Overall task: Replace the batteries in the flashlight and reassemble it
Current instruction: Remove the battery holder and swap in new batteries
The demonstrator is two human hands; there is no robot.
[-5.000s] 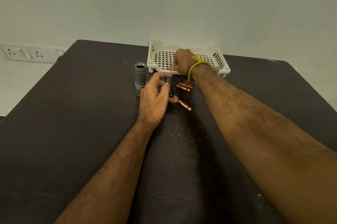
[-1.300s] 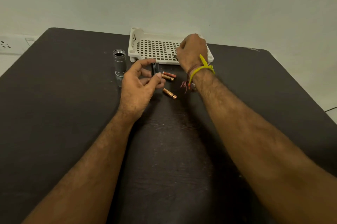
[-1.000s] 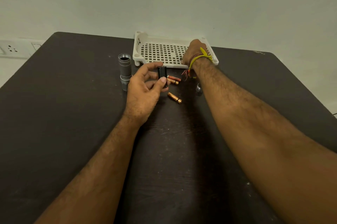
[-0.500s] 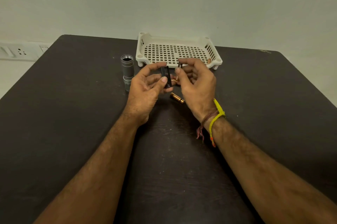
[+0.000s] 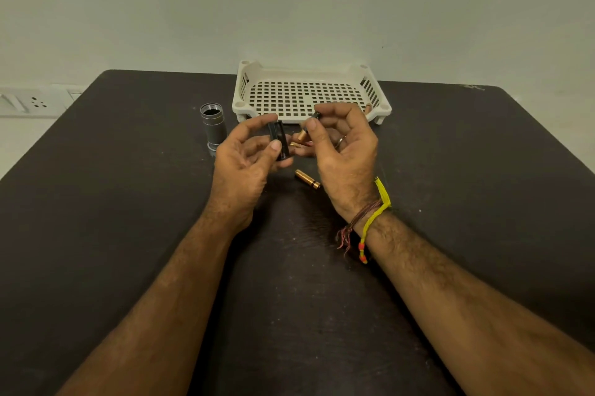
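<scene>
My left hand pinches a black battery holder upright between thumb and fingers. Just right of it, my right hand holds a copper-and-black battery tilted toward the holder, a small gap between them. The grey flashlight body stands on end at the left, its threaded opening facing up. One copper battery lies loose on the table below my hands. Another battery shows partly between my hands.
A white perforated tray sits at the back of the dark table, close behind my hands, with something small at its right inner wall. A wall socket plate is at the far left.
My right hand came back from the tray toward me and now holds a battery beside the holder. My left hand kept the holder and stayed near the same spot.
</scene>
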